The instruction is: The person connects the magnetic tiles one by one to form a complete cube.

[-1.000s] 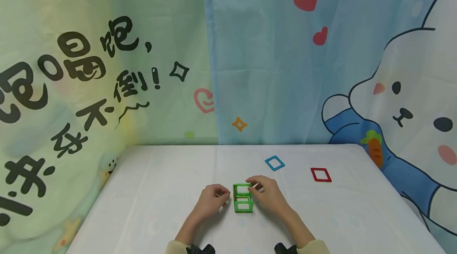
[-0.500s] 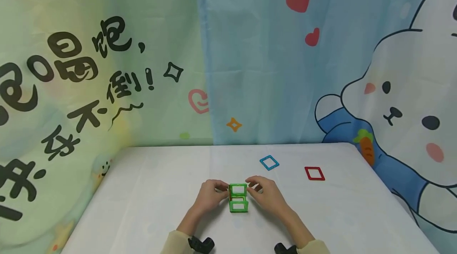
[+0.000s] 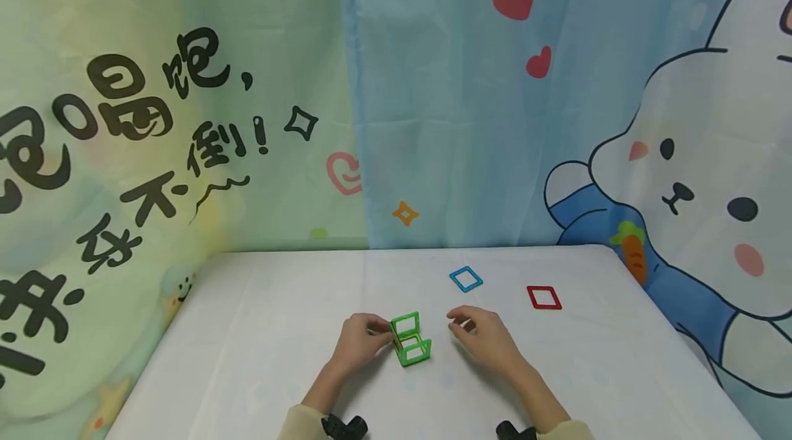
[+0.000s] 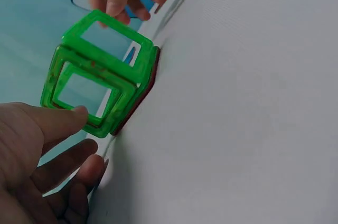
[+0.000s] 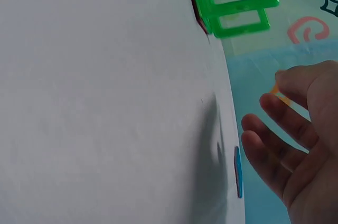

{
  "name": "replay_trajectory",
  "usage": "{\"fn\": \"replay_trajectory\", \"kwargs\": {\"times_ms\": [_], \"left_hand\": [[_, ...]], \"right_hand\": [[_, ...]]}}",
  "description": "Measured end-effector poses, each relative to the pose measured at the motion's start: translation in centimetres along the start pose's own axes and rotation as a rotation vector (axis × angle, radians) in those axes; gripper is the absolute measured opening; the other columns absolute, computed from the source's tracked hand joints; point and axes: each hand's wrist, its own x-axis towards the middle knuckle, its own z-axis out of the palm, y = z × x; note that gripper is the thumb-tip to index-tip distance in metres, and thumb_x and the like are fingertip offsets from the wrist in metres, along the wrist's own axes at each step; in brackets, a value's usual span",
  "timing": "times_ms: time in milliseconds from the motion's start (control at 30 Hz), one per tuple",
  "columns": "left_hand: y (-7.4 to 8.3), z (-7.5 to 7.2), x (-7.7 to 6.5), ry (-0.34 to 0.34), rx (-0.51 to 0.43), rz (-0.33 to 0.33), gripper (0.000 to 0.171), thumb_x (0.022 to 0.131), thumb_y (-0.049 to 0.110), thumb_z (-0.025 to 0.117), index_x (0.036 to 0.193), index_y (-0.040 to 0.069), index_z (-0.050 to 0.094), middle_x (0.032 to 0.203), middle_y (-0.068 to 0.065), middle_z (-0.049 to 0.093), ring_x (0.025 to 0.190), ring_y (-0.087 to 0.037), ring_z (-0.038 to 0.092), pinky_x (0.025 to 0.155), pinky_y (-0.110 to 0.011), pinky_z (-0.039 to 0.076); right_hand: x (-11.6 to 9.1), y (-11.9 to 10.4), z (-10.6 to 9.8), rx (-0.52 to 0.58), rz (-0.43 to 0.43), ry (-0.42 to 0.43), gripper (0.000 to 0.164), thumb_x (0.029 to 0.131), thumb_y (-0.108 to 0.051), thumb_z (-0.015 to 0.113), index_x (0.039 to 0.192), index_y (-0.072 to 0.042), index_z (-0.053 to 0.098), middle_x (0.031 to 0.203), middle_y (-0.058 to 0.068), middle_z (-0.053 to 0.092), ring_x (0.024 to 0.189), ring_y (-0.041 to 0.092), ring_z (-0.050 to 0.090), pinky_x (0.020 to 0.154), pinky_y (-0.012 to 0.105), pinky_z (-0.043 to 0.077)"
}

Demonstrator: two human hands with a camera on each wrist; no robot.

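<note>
A small build of green square magnetic tiles [image 4: 97,65], with dark red along its base, stands turned at an angle on the white table. My left hand [image 3: 361,344] pinches its left side. In the left wrist view the thumb [image 4: 71,118] lies over the edge of a green tile, with the other fingers bent below. Off to the right, my right hand [image 3: 485,338] hovers apart from the build, its fingers loosely curved and holding nothing. The right wrist view shows a gap between those fingertips and the green tiles [image 5: 240,31].
A blue square tile [image 3: 458,284] lies flat farther back on the white table [image 3: 278,295]. To its right lies a red square tile [image 3: 548,307]. Behind the table hangs a printed curtain [image 3: 433,172] with a cartoon rabbit.
My right hand has let go of the build's right side and drawn back to the right. The build has turned and tilted in view, with my left hand staying at its left side.
</note>
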Motion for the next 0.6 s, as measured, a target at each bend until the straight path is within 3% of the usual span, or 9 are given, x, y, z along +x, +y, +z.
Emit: {"fn": "replay_trajectory", "kwargs": {"times_ms": [333, 600], "left_hand": [[-0.3, -0.6, -0.9, -0.037, -0.099, -0.024, 0.017, 0.083, 0.014, 0.077, 0.096, 0.004, 0.072, 0.079, 0.001, 0.069, 0.065, -0.011, 0.064, 0.055, -0.027, 0.051], [-0.3, -0.6, -1.5, -0.091, -0.137, -0.061, 0.022, 0.083, 0.015, 0.076, 0.102, 0.005, 0.071, 0.079, 0.002, 0.07, 0.062, -0.014, 0.065, 0.053, -0.027, 0.049]], "right_hand": [[-0.3, 2.7, -4.0, -0.104, 0.157, 0.112, 0.019, 0.089, -0.013, 0.068, 0.106, -0.004, 0.069, 0.09, 0.006, 0.068, 0.075, 0.02, 0.061, 0.07, 0.039, 0.051], [-0.6, 5.2, -7.8, -0.141, 0.256, 0.221, 0.024, 0.089, -0.014, 0.066, 0.103, 0.005, 0.067, 0.091, 0.02, 0.068, 0.083, 0.036, 0.062, 0.071, 0.049, 0.048]]}}
